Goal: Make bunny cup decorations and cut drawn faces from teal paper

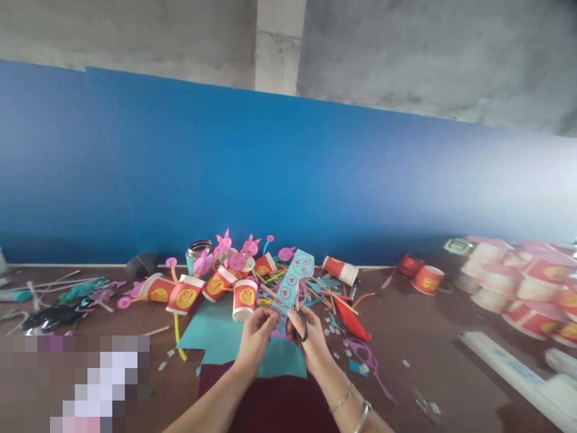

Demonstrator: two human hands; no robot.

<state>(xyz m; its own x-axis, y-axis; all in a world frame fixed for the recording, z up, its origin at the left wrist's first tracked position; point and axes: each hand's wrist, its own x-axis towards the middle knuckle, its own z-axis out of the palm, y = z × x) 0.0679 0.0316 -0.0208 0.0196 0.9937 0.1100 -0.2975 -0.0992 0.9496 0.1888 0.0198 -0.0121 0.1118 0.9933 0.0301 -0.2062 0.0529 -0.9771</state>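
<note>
My right hand [309, 335] is closed around the dark handles of a pair of scissors [303, 325], blades pointing away from me at a light blue paper strip [288, 288]. Dark outlines of round shapes and a face are drawn on that strip. My left hand [260, 331] pinches the strip's lower left end between thumb and fingers. Beneath both hands lies a larger sheet of blue paper [216, 334]. Just beyond my left hand stands a red and white paper cup [244, 299] with a yellow emblem.
Several more paper cups [185, 293] with pink paper animals [237, 260] crowd the table's back. Purple paper scraps [360, 353] and a red pointed item [354, 322] lie right. Cup stacks [532, 282] stand far right. A blue panel [288, 174] rises behind. Straws and black items lie left.
</note>
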